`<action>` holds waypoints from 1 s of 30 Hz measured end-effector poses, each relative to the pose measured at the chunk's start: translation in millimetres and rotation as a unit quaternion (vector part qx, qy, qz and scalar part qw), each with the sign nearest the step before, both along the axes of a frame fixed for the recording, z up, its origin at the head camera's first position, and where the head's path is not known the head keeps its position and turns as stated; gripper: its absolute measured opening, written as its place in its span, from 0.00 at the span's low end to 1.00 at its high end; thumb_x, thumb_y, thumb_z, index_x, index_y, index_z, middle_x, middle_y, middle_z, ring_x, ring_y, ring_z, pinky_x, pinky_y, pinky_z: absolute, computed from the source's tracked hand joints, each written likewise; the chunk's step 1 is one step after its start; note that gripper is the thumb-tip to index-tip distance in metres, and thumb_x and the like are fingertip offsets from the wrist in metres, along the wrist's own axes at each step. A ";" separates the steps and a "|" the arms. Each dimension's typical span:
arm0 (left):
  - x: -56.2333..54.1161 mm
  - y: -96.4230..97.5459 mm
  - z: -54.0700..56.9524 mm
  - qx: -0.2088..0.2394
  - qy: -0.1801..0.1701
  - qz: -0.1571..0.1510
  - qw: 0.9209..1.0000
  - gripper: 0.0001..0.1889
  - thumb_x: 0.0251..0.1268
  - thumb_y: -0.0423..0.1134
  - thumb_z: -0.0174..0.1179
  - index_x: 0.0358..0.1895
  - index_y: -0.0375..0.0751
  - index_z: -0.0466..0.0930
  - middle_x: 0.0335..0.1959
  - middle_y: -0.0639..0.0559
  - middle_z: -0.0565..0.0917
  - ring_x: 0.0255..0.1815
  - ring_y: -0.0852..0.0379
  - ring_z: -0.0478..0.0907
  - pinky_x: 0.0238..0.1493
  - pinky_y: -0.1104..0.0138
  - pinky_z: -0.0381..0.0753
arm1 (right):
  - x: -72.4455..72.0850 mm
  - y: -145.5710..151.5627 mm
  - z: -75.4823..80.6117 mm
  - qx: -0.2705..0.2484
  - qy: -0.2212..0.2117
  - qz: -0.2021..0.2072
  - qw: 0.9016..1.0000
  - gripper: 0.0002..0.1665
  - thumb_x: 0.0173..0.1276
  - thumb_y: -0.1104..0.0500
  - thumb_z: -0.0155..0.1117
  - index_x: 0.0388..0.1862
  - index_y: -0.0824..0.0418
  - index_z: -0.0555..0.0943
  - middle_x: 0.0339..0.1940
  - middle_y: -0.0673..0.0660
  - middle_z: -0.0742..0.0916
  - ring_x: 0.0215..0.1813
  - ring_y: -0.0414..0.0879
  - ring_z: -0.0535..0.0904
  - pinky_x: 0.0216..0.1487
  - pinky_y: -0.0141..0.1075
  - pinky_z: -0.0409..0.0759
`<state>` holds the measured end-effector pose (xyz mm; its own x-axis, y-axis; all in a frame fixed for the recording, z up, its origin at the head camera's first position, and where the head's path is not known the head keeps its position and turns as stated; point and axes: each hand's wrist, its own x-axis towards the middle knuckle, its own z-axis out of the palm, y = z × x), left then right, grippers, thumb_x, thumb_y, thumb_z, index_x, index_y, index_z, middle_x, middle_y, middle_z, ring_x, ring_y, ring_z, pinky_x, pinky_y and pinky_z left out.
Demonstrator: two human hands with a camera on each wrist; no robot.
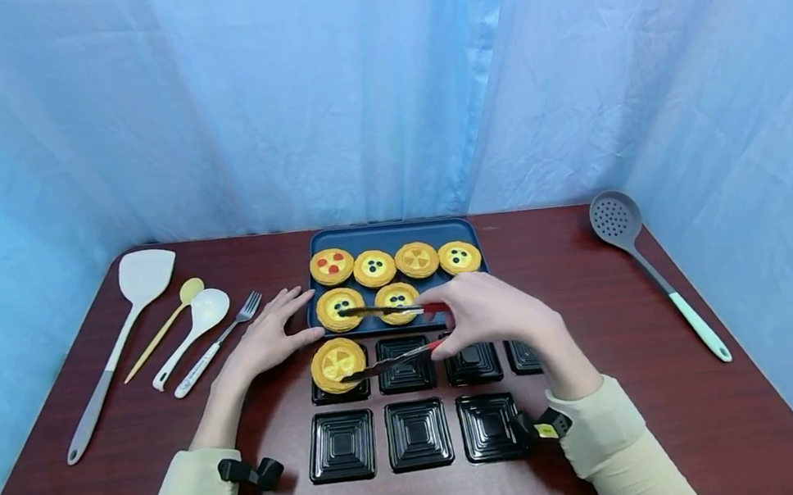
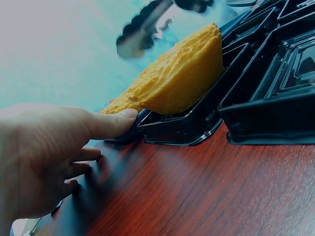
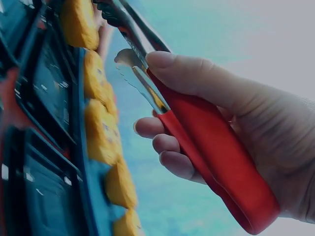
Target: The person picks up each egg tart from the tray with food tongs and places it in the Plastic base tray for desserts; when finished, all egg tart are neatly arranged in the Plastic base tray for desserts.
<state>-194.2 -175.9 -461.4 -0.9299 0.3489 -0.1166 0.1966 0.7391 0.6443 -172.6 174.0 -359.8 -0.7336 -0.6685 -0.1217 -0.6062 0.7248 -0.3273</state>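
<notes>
My right hand (image 1: 490, 314) grips a pair of tongs by the red handles (image 3: 206, 152), thumb on one arm and fingertips on the other. The tongs' arms (image 1: 391, 361) stand spread apart, pointing left. One tip overlaps an egg tart with yellow wedges (image 1: 337, 360), which sits tilted on a black square plastic container (image 2: 182, 129). The other tip overlaps a blueberry-topped tart (image 1: 334, 298) on the dark blue baking tray (image 1: 394, 229). My left hand (image 1: 275, 335) lies with extended fingers at the tray's left edge, its thumb close beside the wedge tart.
Several tarts stand in the tray's back row, one with red pieces (image 1: 332, 265). Several black containers (image 1: 419, 434) line up in front. To the left lie a white spatula (image 1: 146, 276), a yellow spoon (image 1: 191, 289), a white spoon (image 1: 211, 309) and a fork (image 1: 218, 344); a slotted skimmer (image 1: 616, 218) lies right.
</notes>
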 end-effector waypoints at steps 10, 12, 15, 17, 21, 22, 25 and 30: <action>0.3 1.6 -0.2 -0.001 0.003 0.004 1.000 0.41 0.72 0.56 0.63 0.82 0.46 0.59 0.85 0.36 0.53 0.86 0.33 0.43 0.78 0.29 0.49 | -9.1 58.2 -2.0 -0.054 0.053 -0.078 0.994 0.35 0.52 0.40 0.83 0.56 0.54 0.85 0.33 0.46 0.86 0.31 0.34 0.77 0.42 0.37 0.80; 0.1 1.0 -0.5 -0.003 0.004 0.004 1.000 0.41 0.72 0.56 0.63 0.82 0.47 0.58 0.85 0.36 0.53 0.86 0.33 0.43 0.78 0.29 0.49 | -10.2 65.7 -4.1 -0.042 0.051 -0.097 0.993 0.42 0.52 0.39 0.83 0.64 0.54 0.83 0.32 0.46 0.85 0.31 0.35 0.77 0.43 0.38 0.79; 0.5 0.3 -0.2 -0.003 0.003 0.007 1.000 0.41 0.72 0.56 0.63 0.82 0.47 0.58 0.85 0.37 0.53 0.87 0.34 0.42 0.79 0.30 0.48 | -12.6 71.8 -7.4 -0.018 0.048 -0.116 0.992 0.43 0.53 0.38 0.82 0.66 0.53 0.82 0.28 0.45 0.83 0.29 0.37 0.76 0.41 0.38 0.77; 1.3 0.7 -0.5 -0.004 0.006 0.007 1.000 0.41 0.72 0.56 0.63 0.82 0.47 0.58 0.85 0.36 0.53 0.86 0.33 0.42 0.79 0.30 0.49 | -13.3 73.3 -9.7 -0.007 0.050 -0.120 0.991 0.44 0.53 0.37 0.82 0.67 0.52 0.82 0.26 0.44 0.81 0.28 0.38 0.75 0.40 0.38 0.76; 2.7 0.8 -0.9 -0.005 0.008 0.010 1.000 0.41 0.72 0.56 0.63 0.82 0.47 0.59 0.84 0.36 0.53 0.86 0.33 0.43 0.78 0.30 0.49 | -14.6 71.7 -14.0 -0.003 0.051 -0.121 0.991 0.45 0.53 0.37 0.81 0.68 0.53 0.81 0.29 0.47 0.84 0.28 0.37 0.75 0.42 0.41 0.79; 3.0 0.9 -0.8 -0.004 0.008 0.010 1.000 0.41 0.72 0.56 0.63 0.82 0.47 0.59 0.84 0.35 0.54 0.86 0.33 0.43 0.78 0.29 0.49 | -14.7 71.0 -14.8 -0.003 0.051 -0.121 0.991 0.45 0.53 0.37 0.81 0.68 0.53 0.81 0.31 0.48 0.85 0.28 0.38 0.75 0.43 0.43 0.80; 3.4 1.1 -0.5 -0.004 0.008 0.010 1.000 0.41 0.72 0.56 0.63 0.82 0.47 0.59 0.84 0.36 0.53 0.86 0.33 0.43 0.79 0.30 0.49 | -14.7 69.4 -17.1 -0.001 0.054 -0.121 0.991 0.45 0.53 0.36 0.81 0.68 0.53 0.81 0.41 0.51 0.89 0.31 0.39 0.77 0.46 0.46 0.83; 2.6 2.0 0.0 -0.003 0.012 0.008 1.000 0.41 0.72 0.56 0.63 0.82 0.46 0.59 0.84 0.35 0.54 0.86 0.33 0.43 0.78 0.29 0.49 | -15.2 67.8 -19.5 0.009 0.055 -0.120 0.991 0.44 0.55 0.37 0.81 0.68 0.53 0.81 0.48 0.52 0.90 0.33 0.38 0.77 0.45 0.46 0.82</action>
